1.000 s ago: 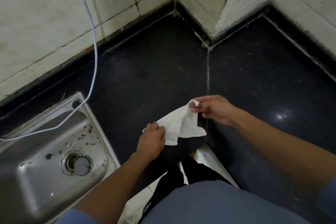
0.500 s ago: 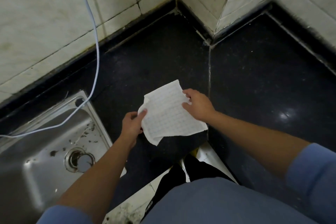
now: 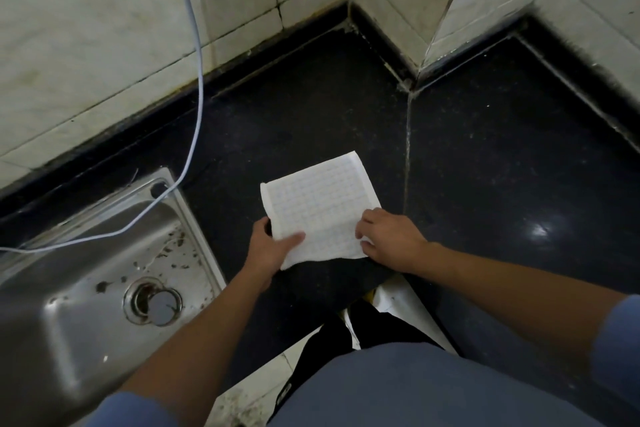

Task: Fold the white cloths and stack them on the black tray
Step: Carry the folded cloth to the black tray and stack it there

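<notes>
Left hand [image 3: 268, 246] and right hand [image 3: 391, 239] pinch the white cloth [image 3: 318, 208] by its near corners at the bench [image 3: 485, 149] front edge; soft and light, I'd judge, so corners suit.

A black speckled countertop [image 3: 329, 107] lies under and beyond the fingers [image 3: 372, 218], and a pale seam [image 3: 408, 156] runs away from just beside them to a jutting wall corner [image 3: 415, 3]. Off-white wall tiles [image 3: 104, 28] with dark, grimy grout rise past the counter's far edge. Left of the fingers a stainless steel sink [image 3: 69, 288] is set in the counter, its basin flecked with dirt around a round drain [image 3: 154, 302]. A white cable [image 3: 197, 80] hangs down the wall, beyond and left of the fingers, and trails across the sink. Well to their right, a glare of light [image 3: 540, 229] shines on the stone.
</notes>
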